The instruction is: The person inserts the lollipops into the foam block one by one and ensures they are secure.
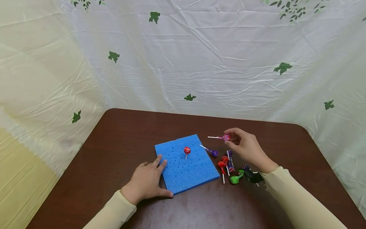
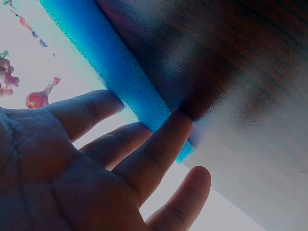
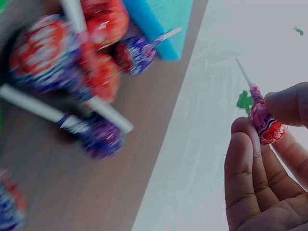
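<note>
With my right hand I am pinching a pink lollipop by its wrapped head, its white stick pointing left of the grip. Left of and nearer me than the grip, a blue foam board is lying flat, a red lollipop standing in it. My left hand, fingers spread, is touching the board's left edge. Loose lollipops are lying nearer me than the grip.
</note>
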Demonstrator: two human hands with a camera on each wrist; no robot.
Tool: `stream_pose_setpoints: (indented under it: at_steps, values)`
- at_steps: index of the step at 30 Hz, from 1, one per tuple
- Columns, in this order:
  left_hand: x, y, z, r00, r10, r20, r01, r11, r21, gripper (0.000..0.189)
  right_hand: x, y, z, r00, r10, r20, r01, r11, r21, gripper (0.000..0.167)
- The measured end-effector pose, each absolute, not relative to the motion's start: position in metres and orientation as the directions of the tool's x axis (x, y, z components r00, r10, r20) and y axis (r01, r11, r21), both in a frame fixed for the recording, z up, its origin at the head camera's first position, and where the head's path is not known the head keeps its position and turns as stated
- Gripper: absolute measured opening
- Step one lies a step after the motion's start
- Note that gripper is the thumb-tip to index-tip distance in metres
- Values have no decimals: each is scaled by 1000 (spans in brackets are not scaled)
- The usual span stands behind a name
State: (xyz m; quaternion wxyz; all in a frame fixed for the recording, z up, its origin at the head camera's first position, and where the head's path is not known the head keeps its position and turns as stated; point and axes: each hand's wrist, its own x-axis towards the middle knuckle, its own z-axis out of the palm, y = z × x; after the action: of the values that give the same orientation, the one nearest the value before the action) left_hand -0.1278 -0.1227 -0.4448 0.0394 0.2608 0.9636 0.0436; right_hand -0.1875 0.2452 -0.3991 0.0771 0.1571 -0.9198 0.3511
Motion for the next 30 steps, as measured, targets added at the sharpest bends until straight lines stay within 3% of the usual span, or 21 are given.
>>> stream_pose_setpoints:
  at_steps: [23,30]
  values:
    - [-129,-124,-443,-860,508,-45,503,859,96,114,-227,182,-394,-890,-399,221,-445,659,-606,31]
    - [-129,-123,-443,-862,504,-53,498,862,96,114,-234,170,-398,-911,-383,154,-389,672,-630,33]
